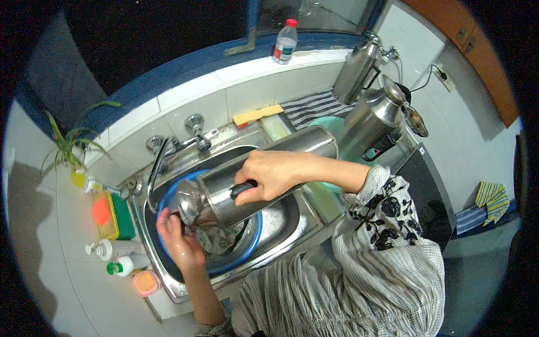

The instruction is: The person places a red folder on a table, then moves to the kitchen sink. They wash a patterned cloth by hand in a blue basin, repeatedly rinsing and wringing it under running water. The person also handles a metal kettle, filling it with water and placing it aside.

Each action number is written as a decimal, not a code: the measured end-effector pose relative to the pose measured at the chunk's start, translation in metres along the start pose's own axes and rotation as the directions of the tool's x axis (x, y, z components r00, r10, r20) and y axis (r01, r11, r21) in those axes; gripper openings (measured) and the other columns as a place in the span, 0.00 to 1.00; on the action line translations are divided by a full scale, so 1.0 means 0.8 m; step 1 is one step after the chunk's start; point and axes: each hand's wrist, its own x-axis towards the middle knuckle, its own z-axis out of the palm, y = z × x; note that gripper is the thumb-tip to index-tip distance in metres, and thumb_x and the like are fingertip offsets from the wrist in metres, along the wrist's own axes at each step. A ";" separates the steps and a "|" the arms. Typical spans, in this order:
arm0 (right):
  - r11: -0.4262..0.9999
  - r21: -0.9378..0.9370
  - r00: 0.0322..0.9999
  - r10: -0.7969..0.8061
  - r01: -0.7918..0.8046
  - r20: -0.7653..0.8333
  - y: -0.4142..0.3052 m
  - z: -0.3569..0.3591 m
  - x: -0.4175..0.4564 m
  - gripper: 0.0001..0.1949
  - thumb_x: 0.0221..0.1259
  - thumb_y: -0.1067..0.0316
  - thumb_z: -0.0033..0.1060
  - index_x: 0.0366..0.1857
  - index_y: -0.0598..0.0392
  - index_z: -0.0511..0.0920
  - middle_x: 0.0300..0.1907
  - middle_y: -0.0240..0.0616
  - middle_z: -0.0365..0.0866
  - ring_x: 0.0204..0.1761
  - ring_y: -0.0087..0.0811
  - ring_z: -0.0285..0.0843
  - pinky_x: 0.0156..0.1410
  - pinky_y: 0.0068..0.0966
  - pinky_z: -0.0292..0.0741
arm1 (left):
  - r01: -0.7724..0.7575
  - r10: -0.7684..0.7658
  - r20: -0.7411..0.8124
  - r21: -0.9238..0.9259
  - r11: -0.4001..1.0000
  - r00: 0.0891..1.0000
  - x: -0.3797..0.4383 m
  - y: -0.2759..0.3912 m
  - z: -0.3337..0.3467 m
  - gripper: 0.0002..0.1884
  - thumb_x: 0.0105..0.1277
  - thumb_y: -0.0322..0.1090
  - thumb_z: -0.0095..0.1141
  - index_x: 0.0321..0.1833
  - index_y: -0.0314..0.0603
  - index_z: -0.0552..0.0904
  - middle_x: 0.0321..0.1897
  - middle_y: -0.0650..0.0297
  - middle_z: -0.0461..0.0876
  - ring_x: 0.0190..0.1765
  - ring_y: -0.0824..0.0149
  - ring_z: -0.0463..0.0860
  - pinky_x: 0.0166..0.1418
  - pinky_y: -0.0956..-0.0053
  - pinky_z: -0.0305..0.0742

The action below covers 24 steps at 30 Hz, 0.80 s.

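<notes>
A steel thermos jug [231,202] lies tilted over the sink, its spout end low at the left above a blue-rimmed basin [257,236]. My right hand [269,175] grips its black handle [244,189] from above. At the spout end, my wet left hand [179,240] has its fingers up by the shiny lid [189,200]; how firmly they touch it is partly hidden. Inside the basin, under the jug, a greyish-green cloth [217,240] shows in part. The curved faucet spout [156,177] stands just left of the basin's upper edge.
Pump bottles [122,249], a green sponge holder [122,215] and a pink container [146,283] line the sink's left side. Two more steel jugs [358,69] [372,118] stand at the right. On the windowsill stands a plastic bottle [285,44]; a yellow strip [258,114] lies behind the sink.
</notes>
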 end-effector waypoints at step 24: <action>0.907 0.083 -0.467 0.289 0.413 -0.836 0.176 -0.091 -0.117 0.18 0.61 0.60 0.55 0.13 0.50 0.65 0.12 0.23 0.62 0.14 0.14 0.55 0.19 0.16 0.52 | 0.148 -0.108 -0.218 0.180 0.972 0.970 -0.030 -0.046 -0.058 0.18 0.58 0.25 0.56 0.52 0.38 0.73 0.42 0.60 0.79 0.38 0.69 0.79 0.30 0.80 0.74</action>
